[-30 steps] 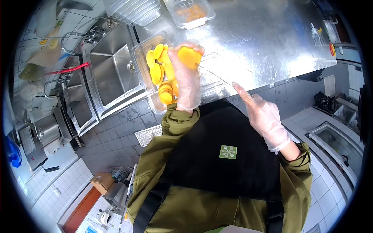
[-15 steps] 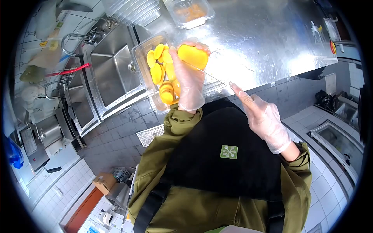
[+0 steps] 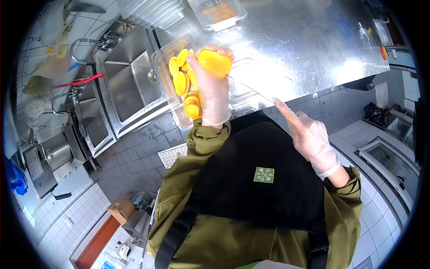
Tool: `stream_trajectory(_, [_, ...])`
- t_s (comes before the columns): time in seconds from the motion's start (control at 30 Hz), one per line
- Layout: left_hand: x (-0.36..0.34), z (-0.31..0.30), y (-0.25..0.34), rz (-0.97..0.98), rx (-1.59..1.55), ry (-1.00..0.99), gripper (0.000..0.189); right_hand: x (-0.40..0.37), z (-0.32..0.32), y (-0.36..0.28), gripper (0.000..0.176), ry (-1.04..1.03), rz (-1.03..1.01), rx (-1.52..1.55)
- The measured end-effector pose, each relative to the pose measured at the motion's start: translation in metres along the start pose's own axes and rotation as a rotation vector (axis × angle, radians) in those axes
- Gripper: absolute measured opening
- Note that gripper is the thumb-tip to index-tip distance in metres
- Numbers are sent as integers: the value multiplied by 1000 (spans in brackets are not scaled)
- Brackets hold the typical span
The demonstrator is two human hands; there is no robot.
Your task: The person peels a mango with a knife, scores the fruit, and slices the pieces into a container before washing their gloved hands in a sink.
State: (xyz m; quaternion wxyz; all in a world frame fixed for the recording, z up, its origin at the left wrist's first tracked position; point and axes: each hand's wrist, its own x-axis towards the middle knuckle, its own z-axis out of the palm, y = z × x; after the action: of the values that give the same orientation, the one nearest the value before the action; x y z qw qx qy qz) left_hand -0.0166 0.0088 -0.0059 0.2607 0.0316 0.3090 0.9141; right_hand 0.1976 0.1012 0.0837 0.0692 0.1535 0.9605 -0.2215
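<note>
Left hand (image 3: 210, 92) grips the yellow fruit (image 3: 215, 62) at its fingertips, above the tray (image 3: 157, 60) of slices; right hand (image 3: 311, 139) pinches a thin knife (image 3: 253, 89), its tip just beside the fruit.

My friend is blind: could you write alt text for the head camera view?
A gloved left hand holds a yellow chunk over a clear tray of yellow slices on a steel counter; the gloved right hand holds a thin knife.
</note>
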Motion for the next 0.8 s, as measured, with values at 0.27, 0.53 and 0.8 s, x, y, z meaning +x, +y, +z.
stream_trajectory(0.27, [-10, 15, 2, -158, -144, 32, 47, 0, -2, -7, 60, 45, -47, 122])
stream_trajectory(0.53, [-12, 13, -3, -102, -59, 34, 53, 2, -1, -12, 59, 14, -4, 40])
stream_trajectory(0.8, [-9, -2, -1, -5, 116, -20, 64, -6, -10, 0, 58, 8, 3, 72])
